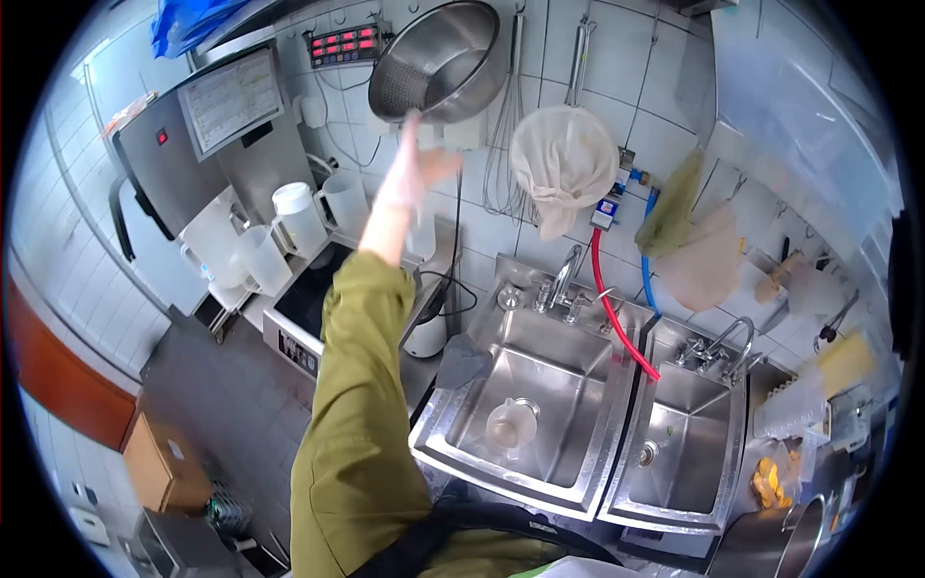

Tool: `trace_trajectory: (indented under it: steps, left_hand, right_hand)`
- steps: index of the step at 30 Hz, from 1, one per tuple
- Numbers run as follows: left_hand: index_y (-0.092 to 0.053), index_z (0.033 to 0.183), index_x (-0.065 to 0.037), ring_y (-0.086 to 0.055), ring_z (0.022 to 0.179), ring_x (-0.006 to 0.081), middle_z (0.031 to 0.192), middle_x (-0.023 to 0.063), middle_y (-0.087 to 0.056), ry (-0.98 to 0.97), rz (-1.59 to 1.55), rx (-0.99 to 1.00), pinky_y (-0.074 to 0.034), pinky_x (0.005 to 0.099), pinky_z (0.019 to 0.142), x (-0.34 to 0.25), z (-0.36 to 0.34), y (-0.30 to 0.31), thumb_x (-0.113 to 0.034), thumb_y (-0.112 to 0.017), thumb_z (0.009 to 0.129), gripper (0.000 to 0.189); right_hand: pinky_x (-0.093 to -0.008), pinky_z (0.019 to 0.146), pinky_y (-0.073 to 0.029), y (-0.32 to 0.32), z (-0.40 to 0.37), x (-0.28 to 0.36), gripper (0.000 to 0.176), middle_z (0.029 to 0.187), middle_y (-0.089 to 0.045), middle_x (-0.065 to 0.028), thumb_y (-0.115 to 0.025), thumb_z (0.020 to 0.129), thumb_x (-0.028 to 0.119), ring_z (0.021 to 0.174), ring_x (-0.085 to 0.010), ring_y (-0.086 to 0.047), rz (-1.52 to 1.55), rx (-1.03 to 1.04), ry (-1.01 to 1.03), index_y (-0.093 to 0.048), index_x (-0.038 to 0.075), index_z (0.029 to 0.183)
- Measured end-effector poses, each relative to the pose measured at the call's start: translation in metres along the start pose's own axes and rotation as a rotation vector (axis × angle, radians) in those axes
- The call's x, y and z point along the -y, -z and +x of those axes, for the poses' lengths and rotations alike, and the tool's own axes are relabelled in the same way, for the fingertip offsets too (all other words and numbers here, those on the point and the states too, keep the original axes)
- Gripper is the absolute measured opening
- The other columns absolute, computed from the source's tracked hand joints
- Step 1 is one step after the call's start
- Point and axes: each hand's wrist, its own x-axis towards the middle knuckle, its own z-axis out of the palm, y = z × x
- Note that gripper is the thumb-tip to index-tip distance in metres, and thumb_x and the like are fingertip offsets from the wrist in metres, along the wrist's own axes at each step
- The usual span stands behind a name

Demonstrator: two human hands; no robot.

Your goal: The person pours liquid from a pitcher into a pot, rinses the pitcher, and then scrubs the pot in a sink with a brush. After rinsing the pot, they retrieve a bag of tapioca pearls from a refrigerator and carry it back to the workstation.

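Observation:
My left hand (419, 173) is raised on an outstretched arm in a green sleeve (361, 385), slightly blurred. Its fingers point up and a digit spreads to the right; nothing shows in it. The fingertips overlap the lower edge of a metal colander (438, 63) hanging on the tiled wall; whether they touch is unclear. To the right of the hand hang a whisk (511, 144) and a cloth-covered strainer (564, 159). My right hand is out of view.
Below are two steel sinks, the left one (588, 424) holding a clear jug (511, 426). A red hose (617, 318) hangs over the right one (679, 472). White jugs (301, 220) stand at left near a dark cooktop (313, 289). A cardboard box (166, 464) is lower left.

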Motion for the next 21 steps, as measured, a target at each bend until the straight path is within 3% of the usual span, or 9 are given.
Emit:
trace_trajectory:
  steps: [4, 5, 9, 11, 15, 18, 19, 20, 21]
  left_hand:
    - [-0.022, 0.127, 0.008, -0.028, 0.122, 0.0422, 0.132, 0.0274, -0.026, 0.04, -0.488, -0.003, -0.04, 0.0437, 0.095, -0.044, 0.094, 0.017, -0.018, -0.032, 0.091, 0.046]
    - [-0.033, 0.113, 0.011, -0.042, 0.11, 0.0344, 0.12, 0.0271, -0.04, -0.085, 0.046, 0.17, -0.043, 0.0327, 0.085, -0.053, 0.142, 0.063, -0.012, -0.043, 0.087, 0.035]
    - [-0.049, 0.097, 0.01, -0.06, 0.083, 0.0182, 0.094, 0.0152, -0.062, -0.498, 1.457, -0.22, -0.046, 0.0272, 0.071, -0.091, -0.006, -0.045, -0.015, -0.067, 0.076, 0.037]
    - [-0.053, 0.097, 0.005, -0.059, 0.083, 0.0205, 0.091, 0.0171, -0.062, -0.655, 1.628, -0.375, -0.045, 0.0335, 0.075, -0.109, -0.002, -0.028, -0.02, -0.071, 0.072, 0.04]
    - [-0.053, 0.103, 0.004, -0.055, 0.092, 0.0215, 0.103, 0.0148, -0.058, -0.758, 1.684, -0.094, -0.041, 0.0316, 0.082, -0.111, -0.067, -0.027, -0.019, -0.064, 0.077, 0.036]
    - [-0.052, 0.084, 0.001, -0.052, 0.08, 0.0174, 0.081, 0.0067, -0.051, -0.838, 1.667, 0.117, -0.044, 0.0284, 0.079, -0.077, -0.089, 0.023, -0.004, -0.056, 0.078, 0.008]
    - [-0.052, 0.08, -0.001, -0.054, 0.076, 0.0158, 0.077, 0.0062, -0.052, -0.253, 1.026, 0.214, -0.047, 0.0293, 0.077, -0.066, -0.096, 0.024, 0.001, -0.053, 0.075, 0.006]
    - [-0.052, 0.077, -0.002, -0.055, 0.072, 0.0142, 0.074, 0.0058, -0.053, 0.17, 0.338, -0.02, -0.05, 0.0302, 0.075, -0.056, -0.104, 0.026, 0.007, -0.051, 0.071, 0.011]
    - [-0.052, 0.076, -0.002, -0.055, 0.066, 0.015, 0.074, 0.0062, -0.055, 0.285, 0.444, -0.134, -0.052, 0.0323, 0.072, -0.017, -0.141, -0.025, 0.007, -0.05, 0.071, 0.011]
  right_hand:
    - [-0.0329, 0.054, -0.045, -0.017, -0.034, -0.022, 0.012, 0.066, -0.055, -0.0044, -0.046, 0.077, 0.015, 0.06, -0.018, -0.056, -0.023, -0.01, -0.025, -0.056, 0.011, 0.072]
    - [-0.033, 0.054, -0.045, -0.018, -0.041, -0.03, 0.013, 0.066, -0.056, -0.0045, -0.046, 0.077, 0.014, 0.06, -0.0181, -0.056, -0.034, -0.011, -0.036, -0.056, 0.011, 0.072]
    - [-0.0335, 0.053, -0.045, -0.013, -0.066, -0.077, 0.013, 0.066, -0.057, -0.0049, -0.046, 0.077, 0.014, 0.059, -0.0185, -0.057, -0.093, -0.038, -0.083, -0.057, 0.011, 0.071]
    - [-0.0337, 0.053, -0.045, -0.005, -0.083, -0.108, 0.013, 0.066, -0.057, -0.0051, -0.046, 0.076, 0.014, 0.059, -0.0188, -0.057, -0.172, -0.037, -0.092, -0.057, 0.011, 0.07]
    - [-0.0341, 0.052, -0.045, 0.004, -0.14, -0.214, 0.014, 0.065, -0.058, -0.0055, -0.045, 0.076, 0.013, 0.058, -0.0193, -0.058, -0.461, -0.013, 0.002, -0.058, 0.011, 0.069]
    - [-0.0345, 0.051, -0.046, -0.003, -0.174, -0.259, 0.015, 0.065, -0.059, -0.0058, -0.045, 0.075, 0.012, 0.058, -0.0196, -0.059, -0.713, -0.001, 0.06, -0.058, 0.011, 0.068]
    - [-0.0346, 0.05, -0.046, -0.004, -0.171, -0.26, 0.015, 0.065, -0.059, -0.0059, -0.045, 0.075, 0.012, 0.057, -0.0197, -0.059, -0.83, 0.049, 0.063, -0.059, 0.011, 0.068]
    - [-0.0347, 0.05, -0.046, -0.002, -0.162, -0.257, 0.015, 0.065, -0.059, -0.006, -0.045, 0.075, 0.012, 0.057, -0.0198, -0.059, -0.941, 0.126, 0.061, -0.059, 0.011, 0.068]
    - [-0.0352, 0.056, -0.049, 0.003, -0.154, -0.25, 0.015, 0.068, -0.062, -0.0089, -0.047, 0.075, 0.013, 0.064, -0.021, -0.062, -0.964, 0.234, 0.042, -0.061, 0.008, 0.075]
